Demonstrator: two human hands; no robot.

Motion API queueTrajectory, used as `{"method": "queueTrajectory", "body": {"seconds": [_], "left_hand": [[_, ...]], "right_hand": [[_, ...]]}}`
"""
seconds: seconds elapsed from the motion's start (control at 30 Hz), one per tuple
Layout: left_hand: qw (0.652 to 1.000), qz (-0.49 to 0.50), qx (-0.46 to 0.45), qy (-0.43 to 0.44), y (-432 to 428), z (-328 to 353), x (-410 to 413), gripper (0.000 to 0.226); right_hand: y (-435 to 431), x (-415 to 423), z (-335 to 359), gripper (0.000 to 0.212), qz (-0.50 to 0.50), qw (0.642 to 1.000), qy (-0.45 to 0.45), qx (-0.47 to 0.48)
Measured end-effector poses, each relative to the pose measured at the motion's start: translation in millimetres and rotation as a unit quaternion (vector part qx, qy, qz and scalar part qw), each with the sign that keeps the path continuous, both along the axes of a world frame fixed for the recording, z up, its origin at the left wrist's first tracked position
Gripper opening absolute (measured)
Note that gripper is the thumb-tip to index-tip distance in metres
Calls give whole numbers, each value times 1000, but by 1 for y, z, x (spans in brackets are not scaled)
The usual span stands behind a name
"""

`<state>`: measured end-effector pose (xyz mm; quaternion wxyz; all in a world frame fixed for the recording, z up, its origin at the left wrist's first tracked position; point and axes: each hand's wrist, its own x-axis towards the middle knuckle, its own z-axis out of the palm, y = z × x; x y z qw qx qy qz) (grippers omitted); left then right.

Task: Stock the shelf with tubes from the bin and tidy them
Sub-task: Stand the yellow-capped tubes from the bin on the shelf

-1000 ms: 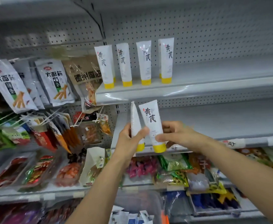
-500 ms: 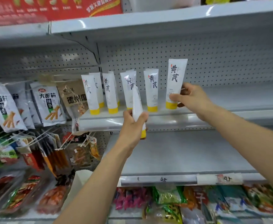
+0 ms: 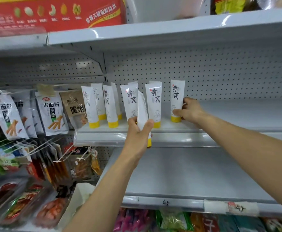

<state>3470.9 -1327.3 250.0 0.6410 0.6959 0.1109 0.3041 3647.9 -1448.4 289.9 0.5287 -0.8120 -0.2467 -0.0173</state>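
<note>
White plastic tube [image 3: 177, 97] with a yellow cap, standing cap-down on the shelf [image 3: 195, 138] at the right end of the row, a gap between it and its neighbour. Right hand [image 3: 189, 111] pinches it low on the body: thumb in front just above the cap, fingers curled behind. Second tube [image 3: 142, 111] is off the shelf, held edge-on in front of the shelf lip. Left hand [image 3: 138, 133] is wrapped round its lower half, and a bit of yellow cap shows below the fist. Both look light, likely soft-walled and smooth; a hard squeeze mid-body would probably dent them, and the flat crimped top gives little purchase. Best hold is probably low, near the stiff cap, which also steers the small base as it sets down. Narrow caps and tall bodies, so a nudge could topple one into the next. Other stocked tubes [image 3: 110, 104] stand in loose front and back ranks, several leaning and unevenly spaced. Grey lower shelf [image 3: 187, 171] sits beneath; hanging snack packets [image 3: 50, 111] to the left. Bin not made out.
</note>
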Motion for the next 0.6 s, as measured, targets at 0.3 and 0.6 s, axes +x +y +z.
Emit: {"method": "queueTrajectory", "body": {"seconds": [0.3, 0.6], "left_hand": [[1000, 9, -3, -1, -3, 2, 3, 41], [1000, 1, -2, -5, -5, 1, -7, 30]], "right_hand": [[9, 14, -3, 42, 1, 1000, -6, -13], [-5, -7, -3, 46, -95, 993, -60, -33]]}}
